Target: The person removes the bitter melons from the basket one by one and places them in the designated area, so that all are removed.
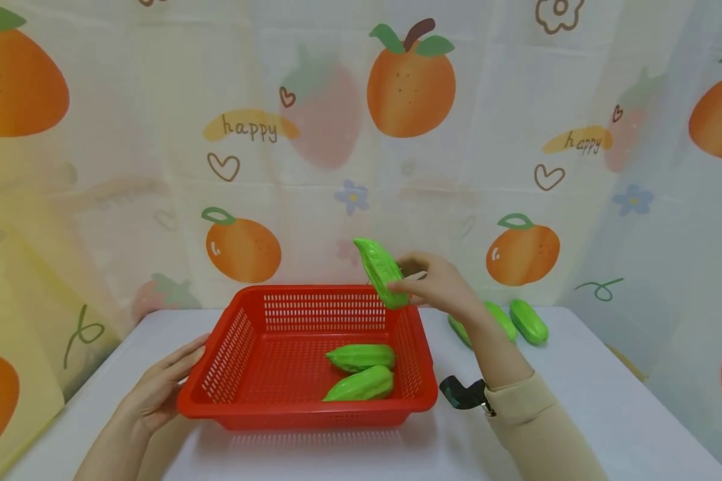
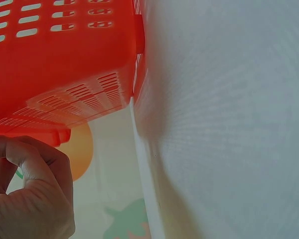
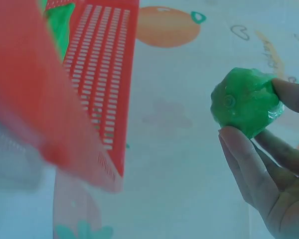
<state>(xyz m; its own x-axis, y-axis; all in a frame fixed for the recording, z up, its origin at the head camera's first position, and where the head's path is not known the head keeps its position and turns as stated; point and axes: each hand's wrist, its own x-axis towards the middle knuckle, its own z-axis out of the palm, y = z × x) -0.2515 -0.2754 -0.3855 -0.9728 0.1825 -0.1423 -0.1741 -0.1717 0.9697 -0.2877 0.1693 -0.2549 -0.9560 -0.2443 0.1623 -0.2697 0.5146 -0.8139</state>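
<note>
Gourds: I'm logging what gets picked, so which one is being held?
The gourd raised in the right grip, pointed end up; two others lie in the basket, the rest on the table.

Soft, even light fills the head view; the curtain (image 1: 12, 287) left of the left fingers (image 1: 180, 359) looks yellowish, and a faint shadow lies under the basket (image 1: 309, 407) to their right. The left wrist view is dimmer, with a streaky shadow on the table (image 2: 229, 124). The right wrist view is bluish: glints mark the vegetable (image 3: 244, 102) between the right fingers (image 3: 246, 162), and the basket's closest edge, to their left, is blurred.
</note>
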